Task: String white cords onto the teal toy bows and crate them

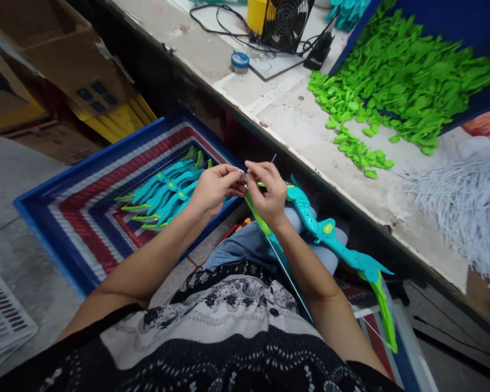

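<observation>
A white crate (4, 310) is standing on the floor at the far left, and cardboard boxes (69, 60) are sitting beyond it. Next, a blue-rimmed tray (46, 242) with a striped lining is carrying a row of turquoise and green toy bows (169, 188), which are lying together nearer its right edge. The left hand (216, 188) is hovering over that right edge, its thumb and forefinger pressing together with hardly any gap on the end of a white string (283, 268); the exact bit between them is too small to make out. The right hand (268, 193) is meeting it there, its thumb and fingers also pinching the string. A green and turquoise strip (259, 220) is running from the fingers beneath the right forearm; whether it is part of the same bow, I cannot tell. To the right, a toy bow (310, 218) is lying across the knees, below the bench's near edge, its green end hanging down. On the bench (294, 120), a blue-lidded jar (240, 61) is standing before a black fan (286, 24), green pieces (416, 81) are spilling from a blue bin (465, 24), and white strands (465, 188) are lying by the right end.
</observation>
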A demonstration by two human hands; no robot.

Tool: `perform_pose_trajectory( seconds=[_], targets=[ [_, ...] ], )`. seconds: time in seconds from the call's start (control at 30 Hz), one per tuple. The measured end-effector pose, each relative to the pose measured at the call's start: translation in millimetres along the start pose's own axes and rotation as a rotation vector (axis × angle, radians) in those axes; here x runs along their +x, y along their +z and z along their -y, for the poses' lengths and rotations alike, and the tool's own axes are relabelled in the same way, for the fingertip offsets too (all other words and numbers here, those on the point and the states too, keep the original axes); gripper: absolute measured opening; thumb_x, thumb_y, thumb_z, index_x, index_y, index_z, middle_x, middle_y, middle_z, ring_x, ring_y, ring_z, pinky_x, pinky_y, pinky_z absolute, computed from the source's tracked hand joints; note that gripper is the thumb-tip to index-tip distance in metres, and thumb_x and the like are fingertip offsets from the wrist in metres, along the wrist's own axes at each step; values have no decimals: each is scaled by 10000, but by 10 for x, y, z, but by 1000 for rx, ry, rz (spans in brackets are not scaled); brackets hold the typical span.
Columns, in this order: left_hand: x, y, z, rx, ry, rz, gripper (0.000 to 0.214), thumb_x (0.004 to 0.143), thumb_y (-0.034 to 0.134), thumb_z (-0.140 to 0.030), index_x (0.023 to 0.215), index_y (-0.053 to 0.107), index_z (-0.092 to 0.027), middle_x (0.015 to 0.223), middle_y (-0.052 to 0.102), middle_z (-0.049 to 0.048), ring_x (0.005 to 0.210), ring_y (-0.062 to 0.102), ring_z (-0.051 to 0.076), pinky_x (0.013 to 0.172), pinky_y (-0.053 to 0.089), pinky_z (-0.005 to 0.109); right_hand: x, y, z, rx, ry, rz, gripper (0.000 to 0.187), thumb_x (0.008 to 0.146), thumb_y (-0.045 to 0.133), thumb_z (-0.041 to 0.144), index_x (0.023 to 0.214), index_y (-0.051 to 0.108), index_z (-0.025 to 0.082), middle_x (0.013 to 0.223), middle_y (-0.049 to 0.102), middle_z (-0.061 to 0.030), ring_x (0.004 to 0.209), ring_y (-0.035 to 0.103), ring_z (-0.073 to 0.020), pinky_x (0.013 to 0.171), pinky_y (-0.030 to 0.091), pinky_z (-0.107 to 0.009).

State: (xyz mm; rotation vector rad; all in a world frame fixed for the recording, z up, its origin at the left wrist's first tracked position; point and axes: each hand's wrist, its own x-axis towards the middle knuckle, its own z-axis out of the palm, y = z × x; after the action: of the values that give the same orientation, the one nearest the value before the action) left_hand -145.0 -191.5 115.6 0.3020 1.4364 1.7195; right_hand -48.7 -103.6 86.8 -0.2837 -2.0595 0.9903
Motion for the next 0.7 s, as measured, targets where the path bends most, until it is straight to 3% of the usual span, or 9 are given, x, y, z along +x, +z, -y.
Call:
perform_pose_trajectory(
  seconds=[0.2, 0.33, 0.43, 0.53, 0.63, 0.7],
  targets=[
    [30, -30, 31, -109, -19, 63, 120, 615, 669, -221, 645, 613, -119, 683, 667, 34, 664, 663, 161, 678, 559, 314, 102, -123, -45, -99, -98, 107, 198, 923, 489, 282, 908, 672, 206, 872, 629, -56, 840, 598, -146, 776, 505, -295],
    [-5, -52, 23, -39, 8, 96, 167, 576, 738, -191, 709, 666, -118, 707, 680, 36, 670, 664, 156, 685, 556, 298, 97, -151, -71, -163, -162, 109, 176, 920, 478, 243, 861, 635, 191, 842, 628, -55, 821, 588, -140, 764, 488, -284],
    [-22, -51, 30, 64, 65, 85, 231, 567, 786, -228, 739, 667, -129, 641, 650, 13, 554, 621, 126, 564, 528, 250, 36, -118, -74, -120, -129, 46, 158, 918, 473, 232, 844, 602, 182, 835, 607, -51, 803, 566, -136, 746, 471, -280],
    [-18, -63, 60, 199, 144, 30, 208, 588, 789, -277, 679, 659, -143, 518, 578, -22, 426, 510, 84, 419, 409, 194, -18, -84, -80, -33, -30, 26, 149, 913, 481, 242, 816, 578, 185, 805, 584, -29, 761, 549, -122, 684, 457, -255],
    [-22, -102, 84, 331, 205, 18, 164, 644, 753, -304, 649, 698, -150, 563, 629, 4, 480, 519, 92, 462, 409, 201, -51, -81, -84, 29, 58, 55, 168, 917, 477, 264, 800, 570, 186, 797, 580, -19, 736, 547, -114, 649, 446, -242],
    [-43, -138, 78, 394, 236, 41, 162, 679, 724, -321, 682, 731, -160, 663, 689, 28, 586, 581, 128, 556, 455, 225, -70, -90, -80, 10, 40, 82, 175, 922, 471, 265, 804, 572, 186, 794, 583, -22, 740, 548, -117, 672, 448, -249]
  ],
)
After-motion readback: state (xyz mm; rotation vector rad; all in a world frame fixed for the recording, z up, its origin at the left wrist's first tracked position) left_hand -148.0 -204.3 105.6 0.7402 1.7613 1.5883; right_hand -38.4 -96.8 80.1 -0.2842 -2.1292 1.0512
